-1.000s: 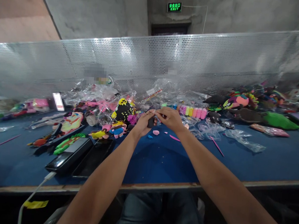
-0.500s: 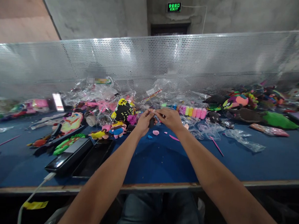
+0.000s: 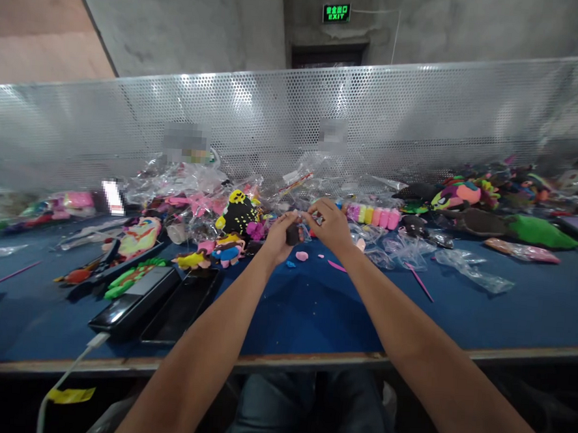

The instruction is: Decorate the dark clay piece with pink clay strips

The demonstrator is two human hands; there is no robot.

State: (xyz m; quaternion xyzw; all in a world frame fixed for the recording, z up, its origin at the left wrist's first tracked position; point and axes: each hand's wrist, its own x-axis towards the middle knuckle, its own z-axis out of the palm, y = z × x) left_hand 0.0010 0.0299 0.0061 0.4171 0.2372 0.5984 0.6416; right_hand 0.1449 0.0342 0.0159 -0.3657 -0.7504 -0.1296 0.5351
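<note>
Over the middle of the blue table, my left hand [image 3: 280, 237] is closed around a piece of black modelling clay [image 3: 292, 234]. My right hand [image 3: 331, 224] is just to its right with thumb and forefinger pinched near the left fingertips. Whatever the right fingers hold is too small to make out. Below the hands lie a pink clay lump [image 3: 301, 256], a small blue clay bit [image 3: 290, 264] and a curved pink strip [image 3: 336, 266].
Clay figures [image 3: 228, 255] and a black power bank [image 3: 134, 298] with a white cable sit left, beside a dark phone [image 3: 181, 308]. Coloured clay packs [image 3: 373, 216] stand behind my right hand. Clear plastic wrappers [image 3: 474, 270] and a pink stick [image 3: 419, 282] lie right. A perforated metal panel [image 3: 256, 110] rises behind.
My right hand has lifted slightly and its fingers have come a little away from the left fingertips. The left hand has turned slightly, showing more of the black clay.
</note>
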